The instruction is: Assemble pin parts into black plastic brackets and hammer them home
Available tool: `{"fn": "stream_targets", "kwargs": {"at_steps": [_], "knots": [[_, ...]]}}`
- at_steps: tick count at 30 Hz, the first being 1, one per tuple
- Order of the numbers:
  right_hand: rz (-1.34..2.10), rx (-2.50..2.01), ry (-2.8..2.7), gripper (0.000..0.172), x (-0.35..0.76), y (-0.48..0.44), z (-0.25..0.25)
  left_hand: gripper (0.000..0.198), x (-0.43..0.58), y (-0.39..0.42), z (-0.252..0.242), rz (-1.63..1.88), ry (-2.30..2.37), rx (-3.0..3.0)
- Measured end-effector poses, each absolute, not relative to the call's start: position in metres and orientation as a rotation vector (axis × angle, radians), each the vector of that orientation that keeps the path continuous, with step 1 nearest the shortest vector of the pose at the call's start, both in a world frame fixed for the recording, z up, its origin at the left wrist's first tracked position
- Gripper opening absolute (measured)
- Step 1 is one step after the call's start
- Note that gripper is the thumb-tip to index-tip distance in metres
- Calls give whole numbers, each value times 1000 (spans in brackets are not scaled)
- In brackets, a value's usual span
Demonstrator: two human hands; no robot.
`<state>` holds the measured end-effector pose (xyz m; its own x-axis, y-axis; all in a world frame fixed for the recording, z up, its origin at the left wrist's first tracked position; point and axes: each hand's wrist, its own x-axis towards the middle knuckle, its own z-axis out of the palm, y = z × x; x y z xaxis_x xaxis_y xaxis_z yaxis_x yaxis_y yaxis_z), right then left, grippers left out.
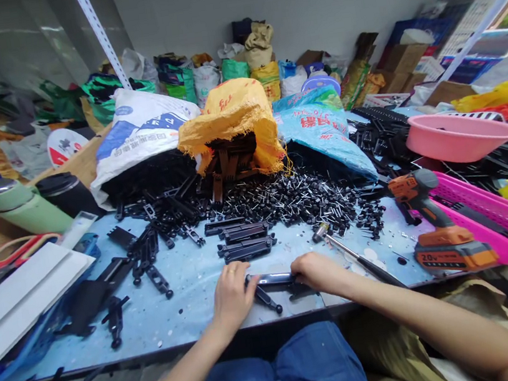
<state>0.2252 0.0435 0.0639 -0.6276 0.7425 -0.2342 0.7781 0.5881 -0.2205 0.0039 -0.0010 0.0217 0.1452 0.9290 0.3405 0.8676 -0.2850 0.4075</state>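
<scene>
Black plastic bars in a small stack (245,242) at mid-frame were all we judged finished; the heap of loose parts (302,199) to its right looked barely dented. At lower centre our left hand (233,294) curled shut on one end of a bar (271,278), our right hand (317,273) gripping the other. Its long axis ran left to right, ends pointing at the frame's sides.

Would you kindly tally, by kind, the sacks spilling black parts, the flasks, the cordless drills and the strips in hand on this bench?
Sacks: 3
Flasks: 2
Cordless drill: 1
Strip held between left hand and right hand: 1
Total: 7
</scene>
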Motion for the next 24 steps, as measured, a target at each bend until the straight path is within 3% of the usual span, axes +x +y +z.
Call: {"fn": "stream_targets", "kwargs": {"at_steps": [2,6,9,14,16,24], "knots": [[-477,1294,2848,19,236,37,48,33,15,-2,21,806,1546,2676],[-381,1008,3299,38,267,26,17,48,33,1,22,408,1154,2998],[-255,912,3287,44,281,27,7,50,36,7,23,158,1067,3062],[140,1125,3123,55,288,40,9,49,38,24,34,34,1161,2951],[172,1124,3147,60,288,40,13,39,39,28,40,27,1253,2844],[11,943,3210,61,263,22,65,59,16,9,52,471,1398,2847]]}}
